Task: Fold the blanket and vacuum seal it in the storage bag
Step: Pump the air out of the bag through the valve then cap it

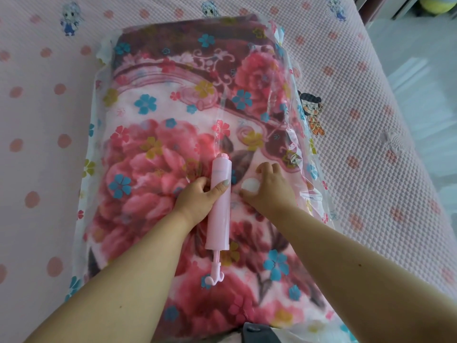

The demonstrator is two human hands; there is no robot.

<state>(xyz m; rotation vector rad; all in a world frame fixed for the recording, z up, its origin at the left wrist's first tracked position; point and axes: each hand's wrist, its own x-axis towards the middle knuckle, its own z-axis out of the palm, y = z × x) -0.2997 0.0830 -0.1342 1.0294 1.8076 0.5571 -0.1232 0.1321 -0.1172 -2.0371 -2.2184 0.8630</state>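
A folded blanket with big pink and dark red flowers lies inside a clear storage bag printed with small blue, yellow and pink flowers. The bag rests flat on the bed. A pink hand pump lies lengthwise on top of the bag, its hooked handle pointing toward me. My left hand grips the pump's barrel, thumb over the top. My right hand has its fingers curled round the bag's round white valve cap, just right of the pump.
The bag lies on a pink textured mattress cover with dots and cartoon figures. The bed's right edge runs diagonally, with pale floor beyond it. A dark grey object shows at the bottom edge.
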